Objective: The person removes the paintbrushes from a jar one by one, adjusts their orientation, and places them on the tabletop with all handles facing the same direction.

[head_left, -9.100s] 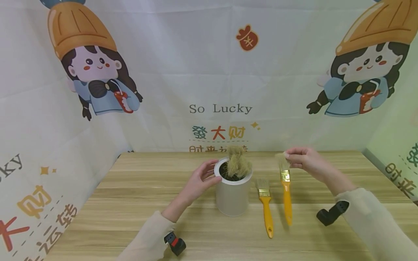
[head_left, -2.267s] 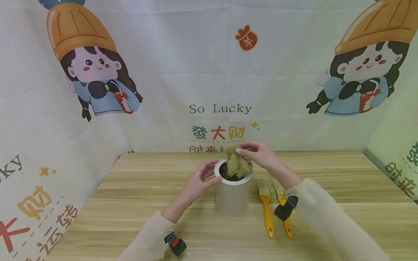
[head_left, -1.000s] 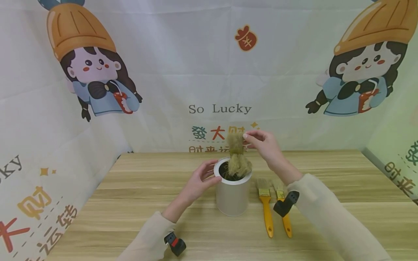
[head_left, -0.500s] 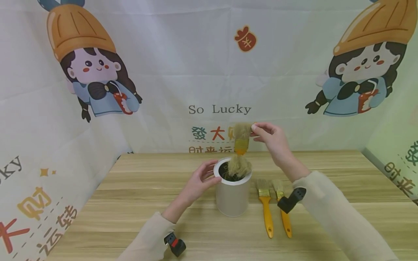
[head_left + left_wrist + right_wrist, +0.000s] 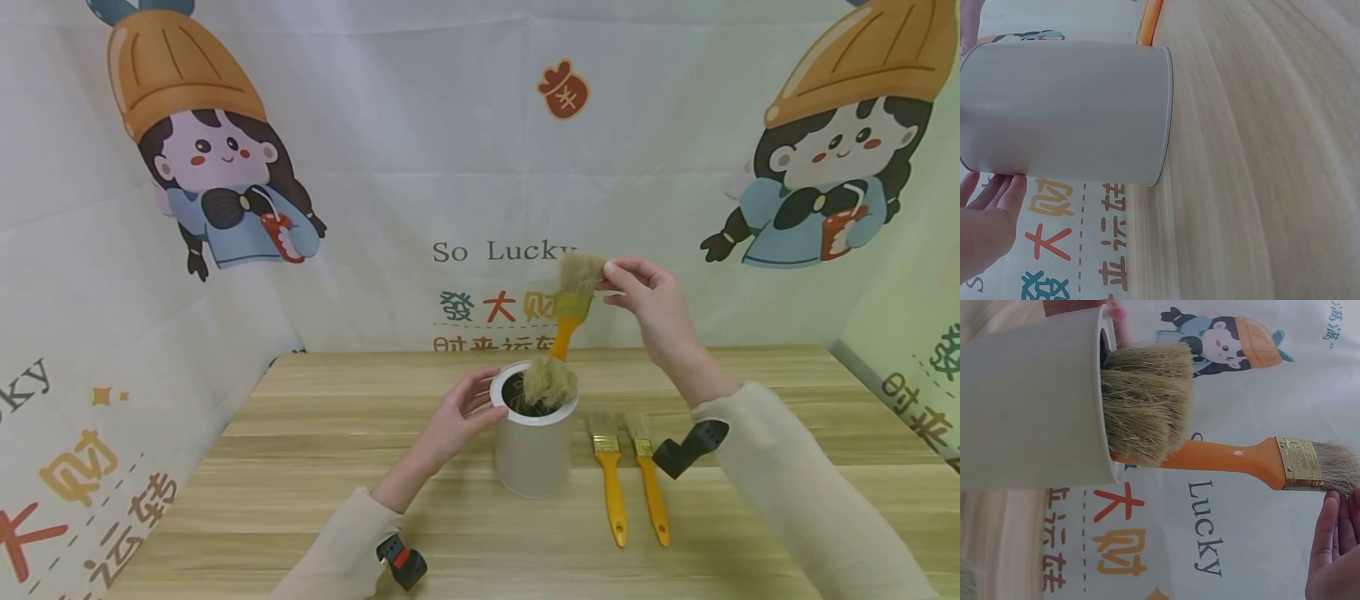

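My left hand (image 5: 459,417) grips a white cylindrical canister (image 5: 534,458) near its rim, thumb on the near side and fingers at the back. My right hand (image 5: 654,304) pinches the bristles of a paintbrush (image 5: 572,312) by one side. That paintbrush stands bristles up, tilted right, its metal ferrule and most of its orange handle above the canister; the lower handle end is hidden behind the rim. Tan bristle tufts of other paintbrushes (image 5: 1144,403) stick out of the opening. In the left wrist view, fingertips (image 5: 1013,190) press against the canister's wall.
Two paintbrushes with yellow-orange handles, a left one (image 5: 612,483) and a right one (image 5: 652,492), lie side by side on the wooden table (image 5: 300,467), right of the canister. A printed cloth backdrop (image 5: 375,167) rises behind and beside the table.
Earlier, my right hand laid a paintbrush down at the right, then reached to the canister. Since then it has drawn another paintbrush upward and right. My left hand has stayed on the canister.
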A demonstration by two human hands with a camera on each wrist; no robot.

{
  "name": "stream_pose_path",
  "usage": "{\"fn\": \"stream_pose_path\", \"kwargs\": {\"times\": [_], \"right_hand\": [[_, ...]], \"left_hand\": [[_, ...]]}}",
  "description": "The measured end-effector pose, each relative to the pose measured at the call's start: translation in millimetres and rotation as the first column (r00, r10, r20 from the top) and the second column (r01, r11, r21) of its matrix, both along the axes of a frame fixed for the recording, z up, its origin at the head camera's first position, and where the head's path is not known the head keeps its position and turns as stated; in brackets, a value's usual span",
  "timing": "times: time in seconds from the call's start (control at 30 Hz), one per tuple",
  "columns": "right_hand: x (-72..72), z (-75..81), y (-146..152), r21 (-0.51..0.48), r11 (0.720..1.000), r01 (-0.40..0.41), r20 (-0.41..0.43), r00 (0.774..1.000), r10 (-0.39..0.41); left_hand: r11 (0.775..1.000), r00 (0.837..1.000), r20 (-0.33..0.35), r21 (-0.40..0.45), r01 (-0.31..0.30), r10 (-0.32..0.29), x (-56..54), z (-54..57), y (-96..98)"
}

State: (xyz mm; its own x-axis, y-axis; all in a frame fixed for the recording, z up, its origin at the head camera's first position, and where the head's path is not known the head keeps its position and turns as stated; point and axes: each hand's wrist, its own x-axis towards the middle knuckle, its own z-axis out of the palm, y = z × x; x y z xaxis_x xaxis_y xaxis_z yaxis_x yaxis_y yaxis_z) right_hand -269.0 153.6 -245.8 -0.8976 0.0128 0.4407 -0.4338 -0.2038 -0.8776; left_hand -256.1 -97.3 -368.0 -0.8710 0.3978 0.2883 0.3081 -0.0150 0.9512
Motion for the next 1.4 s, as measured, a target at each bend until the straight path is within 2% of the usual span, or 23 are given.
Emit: {"fn": "stream_pose_path", "kwargs": {"times": [0.37,0.6,1.07,1.4], "right_hand": [[5.7,15.3,13,-0.112,0.993,0.024,-0.042,0.999,-0.029],[9.2,20.1,26,-0.164,0.986,0.001,-0.051,0.999,-0.009],[12.4,7.5,46,-0.074,0.997,0.019,-0.007,1.0,-0.019],[11.4,-4.9,57,0.017,0.999,0.047,0.067,0.997,-0.048]], "left_hand": [[1.0,1.0,0.012,0.007,0.013,-0.013,-0.3,0.6,0.2],[1.0,1.0,0.0,0.007,0.003,-0.003,-1.4,-0.1,0.8],[0.999,1.0,-0.002,0.032,0.02,-0.02,-0.7,0.6,1.2],[0.999,1.0,0.006,0.024,0.021,-0.021,-0.8,0.5,0.5]]}}
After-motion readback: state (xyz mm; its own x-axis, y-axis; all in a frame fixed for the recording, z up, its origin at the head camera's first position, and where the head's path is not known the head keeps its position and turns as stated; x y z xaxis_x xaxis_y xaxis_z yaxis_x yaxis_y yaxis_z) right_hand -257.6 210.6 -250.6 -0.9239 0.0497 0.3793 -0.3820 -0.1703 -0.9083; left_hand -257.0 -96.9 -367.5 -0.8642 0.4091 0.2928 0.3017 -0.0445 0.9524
